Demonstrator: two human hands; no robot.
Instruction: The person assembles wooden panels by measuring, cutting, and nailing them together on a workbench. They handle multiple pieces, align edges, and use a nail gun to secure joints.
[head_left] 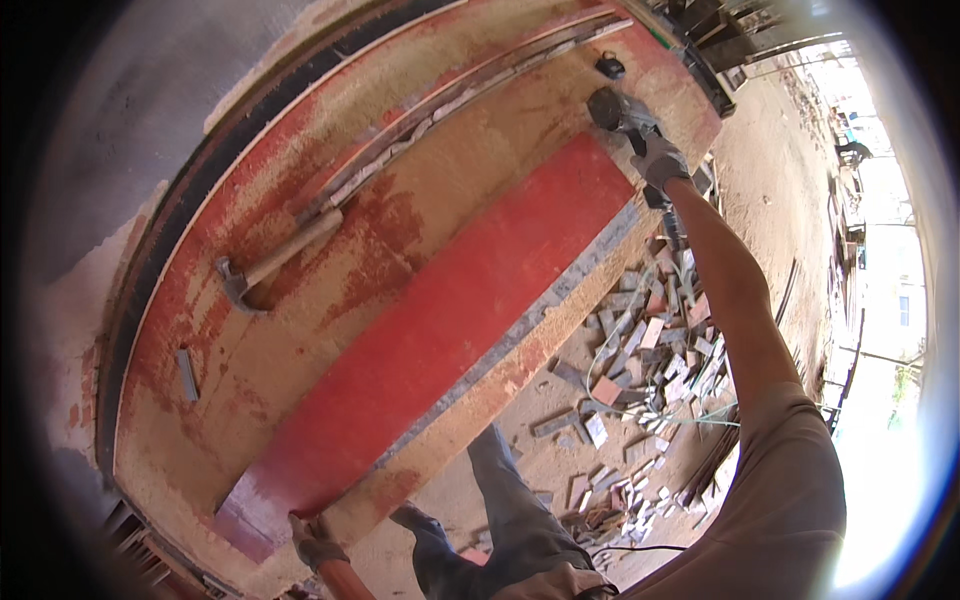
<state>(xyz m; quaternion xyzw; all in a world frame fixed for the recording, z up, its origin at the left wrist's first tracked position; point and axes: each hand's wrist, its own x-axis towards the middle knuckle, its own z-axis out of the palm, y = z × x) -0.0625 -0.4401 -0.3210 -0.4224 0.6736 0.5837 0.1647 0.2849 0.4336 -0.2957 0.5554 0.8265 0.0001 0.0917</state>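
A long red board (440,310) lies slantwise across a dusty, red-stained worktable (480,150). At its near left end is my gloved left hand (316,545), with the fingers closed over the board's edge. My gloved right hand (660,162) grips a dark handheld power tool (620,112) by its handle. The tool's rounded head sits beside the board's far right end; its exact kind and whether it touches the board I cannot tell. A claw hammer (285,258) with a wooden handle lies left of the board.
A small grey bar (187,375) lies at the table's left. Long thin strips (440,112) run along the far side, and a small black object (609,66) sits beyond the tool. Many wood offcuts (650,345) and a thin greenish hose (600,365) cover the floor at right.
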